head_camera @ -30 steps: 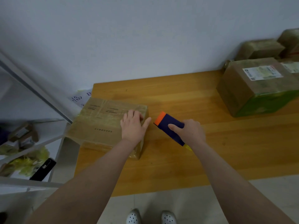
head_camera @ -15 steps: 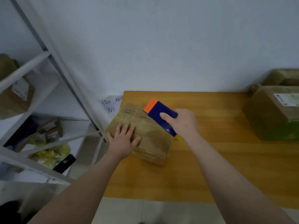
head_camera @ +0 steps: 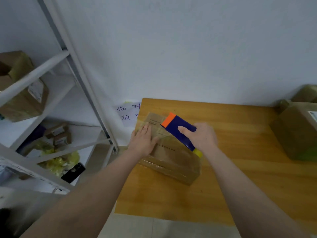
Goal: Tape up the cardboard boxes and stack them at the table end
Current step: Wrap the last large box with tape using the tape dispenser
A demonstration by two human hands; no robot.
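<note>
A flat cardboard box [head_camera: 173, 157] wrapped in clear tape lies at the left end of the wooden table [head_camera: 240, 169]. My left hand [head_camera: 143, 141] presses flat on the box's top near its left edge, fingers straight. My right hand [head_camera: 202, 136] grips a blue tape dispenser [head_camera: 178, 128] with an orange front end and a yellow tip at the back. The dispenser hovers over the box's far half, its orange end pointing to the far left.
More taped cardboard boxes [head_camera: 296, 131] stand at the table's right end against the wall. A white metal shelf rack [head_camera: 56, 93] left of the table holds a box, packets and a black phone [head_camera: 72, 172]. A paper note [head_camera: 127, 113] hangs on the wall.
My left hand slid from the box's right edge to its left part. My right hand carried the dispenser from the table onto the box. The view turned left.
</note>
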